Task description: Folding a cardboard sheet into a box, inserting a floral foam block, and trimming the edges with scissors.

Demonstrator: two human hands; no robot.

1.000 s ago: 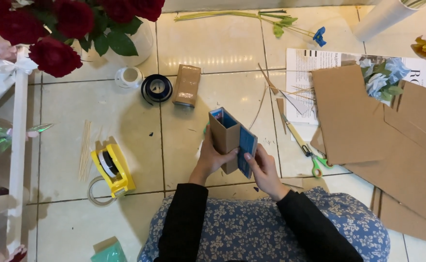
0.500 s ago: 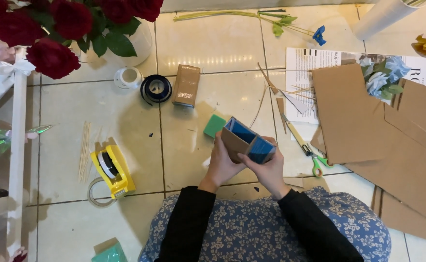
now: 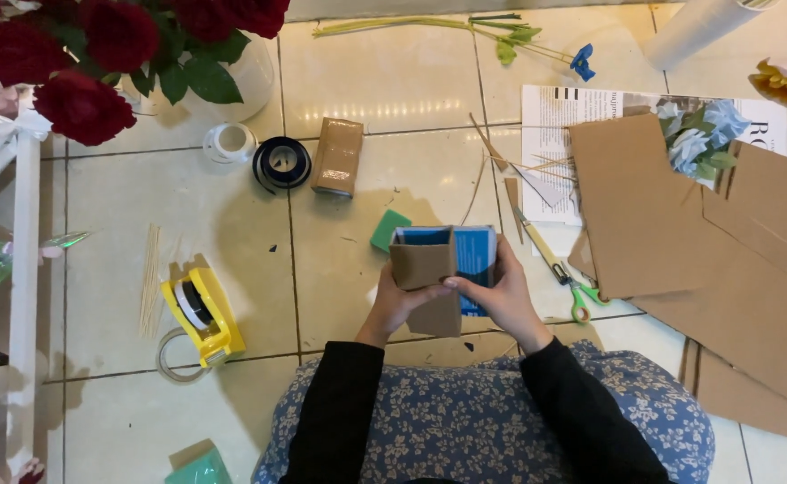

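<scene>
The cardboard box [image 3: 442,269], tilted on edge a second ago, has been turned so its blue-lined opening faces up. The green block [image 3: 391,229], hidden behind it then, is now uncovered on the floor. The right hand [image 3: 501,300] has been shifted onto the box's front wall.

The box [image 3: 442,269] I hold is matt brown cardboard outside, with smooth blue paper lining inside. My left hand [image 3: 396,303] and right hand [image 3: 501,300] press its dull, slightly rough walls. Just left of the box lies a green block [image 3: 390,229] that looks like matt foam. Right of the box, the cardboard sheets [image 3: 680,233] are plain and unglossed. Farther left of the box, the yellow tape dispenser [image 3: 203,309] is shiny plastic. The floor tiles [image 3: 375,90] are glossy ceramic.
</scene>
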